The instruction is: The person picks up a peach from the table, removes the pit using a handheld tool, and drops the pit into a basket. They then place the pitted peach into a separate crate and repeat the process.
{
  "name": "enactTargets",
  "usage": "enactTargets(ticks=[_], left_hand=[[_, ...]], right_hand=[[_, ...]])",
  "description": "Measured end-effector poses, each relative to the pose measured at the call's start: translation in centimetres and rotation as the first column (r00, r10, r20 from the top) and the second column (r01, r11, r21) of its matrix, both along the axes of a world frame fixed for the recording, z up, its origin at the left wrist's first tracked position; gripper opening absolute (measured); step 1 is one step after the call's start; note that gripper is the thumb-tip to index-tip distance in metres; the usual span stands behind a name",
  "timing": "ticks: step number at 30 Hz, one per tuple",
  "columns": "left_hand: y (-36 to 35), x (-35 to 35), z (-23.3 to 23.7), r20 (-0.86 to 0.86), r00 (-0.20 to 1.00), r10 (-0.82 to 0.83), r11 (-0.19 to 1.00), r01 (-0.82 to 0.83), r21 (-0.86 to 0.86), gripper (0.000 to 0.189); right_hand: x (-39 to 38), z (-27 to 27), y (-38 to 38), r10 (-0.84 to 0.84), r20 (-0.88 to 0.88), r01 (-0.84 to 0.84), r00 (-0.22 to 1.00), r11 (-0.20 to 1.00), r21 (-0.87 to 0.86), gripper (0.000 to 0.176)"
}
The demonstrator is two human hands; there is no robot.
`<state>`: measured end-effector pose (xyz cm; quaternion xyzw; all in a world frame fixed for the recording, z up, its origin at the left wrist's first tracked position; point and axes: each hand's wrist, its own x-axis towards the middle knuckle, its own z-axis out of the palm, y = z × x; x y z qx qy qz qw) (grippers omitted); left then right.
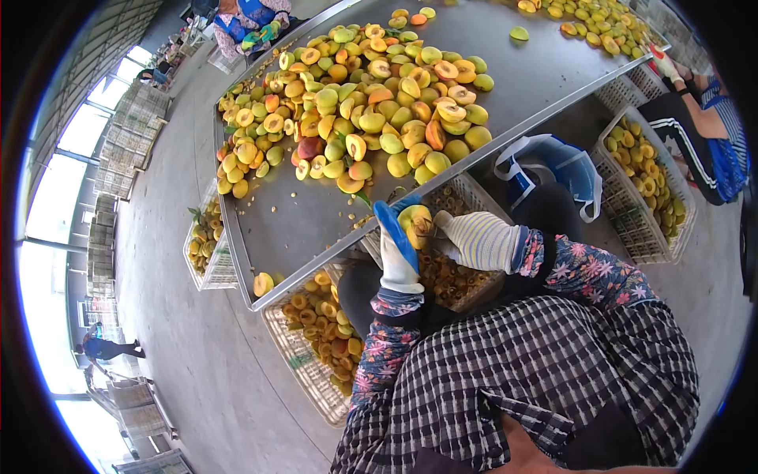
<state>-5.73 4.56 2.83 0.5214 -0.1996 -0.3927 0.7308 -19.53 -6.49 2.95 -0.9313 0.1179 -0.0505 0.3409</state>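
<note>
My left hand [398, 254], in a white and blue glove, grips a yellow peach half [415, 226] just off the front edge of the metal table [276, 237]. Its cut side shows brownish flesh. My right hand [483, 240], in a striped knit glove, is closed with its fingertips against the peach; whatever it holds is hidden. Below both hands, a crate [491, 286] contains brown pits and scraps. A large heap of halved peaches [371, 110] lies on the table beyond my hands.
A crate of pitted halves [304, 351] stands by my left leg, and another fruit crate [209, 265] is beyond the table's left edge. At right are a blue and white bag [564, 170], a full crate [643, 189] and a seated co-worker [703, 118]. Another person [249, 24] sits across.
</note>
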Motion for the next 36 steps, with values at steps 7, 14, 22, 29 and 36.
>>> enactTargets(ticks=[7, 14, 22, 29, 36], left_hand=[[-0.5, -1.5, -1.8, 0.621, 0.729, 0.288, 0.956, -0.254, -0.145, 0.038], [-0.2, 0.4, 0.9, 0.010, 0.999, -0.038, 0.991, 0.036, 0.131, 0.069], [0.0, -0.5, -2.1, 0.136, 0.986, 0.097, 0.988, -0.079, -0.131, 0.064], [-0.3, 1.1, -0.6, -0.182, 0.972, -0.152, 0.987, 0.160, 0.027, 0.053], [-1.0, 0.2, -0.5, -0.525, 0.850, 0.047, 0.991, -0.107, -0.085, 0.041]], right_hand=[[0.4, 0.2, 0.7, 0.139, -0.006, -0.136, 0.990, 0.974, 0.183, 0.023], [0.2, 4.4, -1.2, 0.223, -0.420, 0.105, 0.880, 0.770, 0.630, 0.056], [0.1, 0.7, 0.7, 0.085, -0.253, 0.157, 0.964, 0.585, 0.796, 0.042], [-0.6, 3.6, 1.1, 0.177, -0.335, 0.252, 0.926, 0.373, 0.893, 0.042], [-1.6, 2.5, 2.6, 0.085, -0.186, 0.165, 0.979, 0.206, 0.965, 0.044]])
